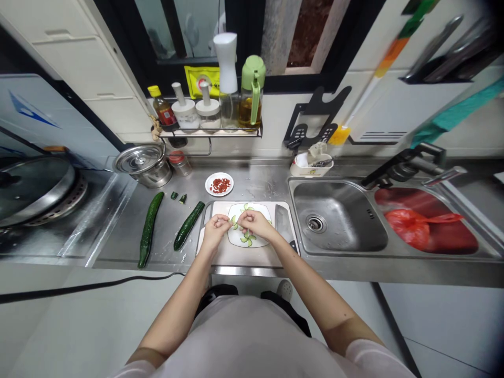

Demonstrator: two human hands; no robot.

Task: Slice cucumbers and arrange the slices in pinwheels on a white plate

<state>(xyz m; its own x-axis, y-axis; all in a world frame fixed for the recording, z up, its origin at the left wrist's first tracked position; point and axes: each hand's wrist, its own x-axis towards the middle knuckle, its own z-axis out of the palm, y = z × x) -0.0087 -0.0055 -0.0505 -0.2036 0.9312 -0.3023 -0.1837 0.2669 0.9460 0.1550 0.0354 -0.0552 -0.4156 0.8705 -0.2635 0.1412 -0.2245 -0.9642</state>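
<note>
Together, left hand (216, 228) and right hand (254, 222) pinch a slice (235, 224) between their meeting fingertips; plate (263, 214) beneath, knife (282, 220) beyond right knuckles.

Both hands meet over a white plate (263, 212) on the cutting board (220, 254) — the left hand (214, 230) and right hand (255, 222) pinch at cucumber slices (248, 240) laid around the plate's rim. A cleaver (282, 222) lies on the board just right of the plate. Two whole cucumbers (148, 229) rest on the steel counter (118, 241) to the left — a small dish of red bits (219, 184) sits behind.
</note>
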